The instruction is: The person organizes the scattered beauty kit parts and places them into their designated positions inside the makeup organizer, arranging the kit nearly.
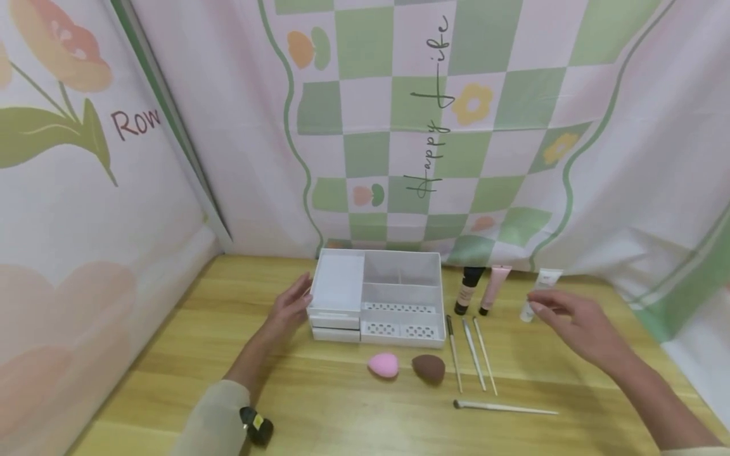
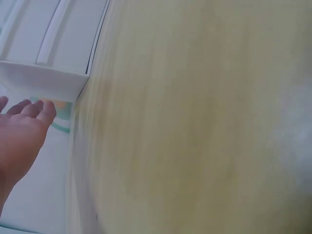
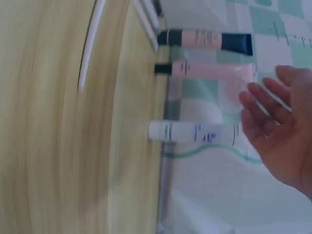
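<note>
A white desk organizer (image 1: 402, 292) with compartments and two small drawers stands against the curtain. My left hand (image 1: 289, 304) is at its left side, fingers extended; in the left wrist view that hand (image 2: 22, 134) is beside the drawer unit (image 2: 68, 39), and whether it touches is unclear. My right hand (image 1: 576, 323) hovers by a white tube (image 1: 527, 311), partly covering it. From the right wrist, the fingers of the right hand (image 3: 280, 122) look loosely bent and hold nothing, close to the upper end of the white tube (image 3: 195, 132).
Left of the white tube stand a pink tube (image 1: 493, 290) and a black-and-pink tube (image 1: 466, 292). A pink makeup sponge (image 1: 384, 365), a brown sponge (image 1: 429, 368) and several thin brushes, one crosswise brush (image 1: 507, 407) among them, lie on the wooden table (image 1: 342, 418). Curtains (image 1: 251, 158) border the table.
</note>
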A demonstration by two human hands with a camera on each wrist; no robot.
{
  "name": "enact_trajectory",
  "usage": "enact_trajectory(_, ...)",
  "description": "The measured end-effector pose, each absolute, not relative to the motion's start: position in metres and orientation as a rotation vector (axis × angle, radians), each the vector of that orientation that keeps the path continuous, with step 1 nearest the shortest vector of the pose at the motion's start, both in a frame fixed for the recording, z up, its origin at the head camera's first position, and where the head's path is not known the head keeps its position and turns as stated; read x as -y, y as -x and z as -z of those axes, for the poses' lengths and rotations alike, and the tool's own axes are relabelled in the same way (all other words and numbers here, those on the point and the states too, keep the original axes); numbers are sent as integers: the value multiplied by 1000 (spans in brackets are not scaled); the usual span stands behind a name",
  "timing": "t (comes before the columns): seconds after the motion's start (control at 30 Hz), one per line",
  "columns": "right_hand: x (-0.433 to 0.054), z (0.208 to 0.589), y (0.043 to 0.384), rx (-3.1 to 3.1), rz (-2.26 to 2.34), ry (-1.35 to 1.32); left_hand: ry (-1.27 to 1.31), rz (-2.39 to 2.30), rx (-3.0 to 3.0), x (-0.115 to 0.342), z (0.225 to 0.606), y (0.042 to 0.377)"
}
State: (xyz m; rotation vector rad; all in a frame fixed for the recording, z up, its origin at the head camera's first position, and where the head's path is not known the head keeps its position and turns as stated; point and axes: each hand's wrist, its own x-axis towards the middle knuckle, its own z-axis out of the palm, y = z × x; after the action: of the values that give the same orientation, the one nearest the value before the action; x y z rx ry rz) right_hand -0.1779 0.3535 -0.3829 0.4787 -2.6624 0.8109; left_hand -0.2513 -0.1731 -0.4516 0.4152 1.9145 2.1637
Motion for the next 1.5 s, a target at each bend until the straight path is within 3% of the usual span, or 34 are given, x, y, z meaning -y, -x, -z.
enact_trajectory(0.43,-319,415,169,2989,-1513,-209,-477,-2207,-1868,167,455,247)
enact_trajectory(0.83,-304,444,154,3085,-1360,39,-415,-2213,-1830,160,460,249)
enact_trajectory(1.5,-279,442,136,3043,-1133,330,-404,-2187,-1812,164,442,246)
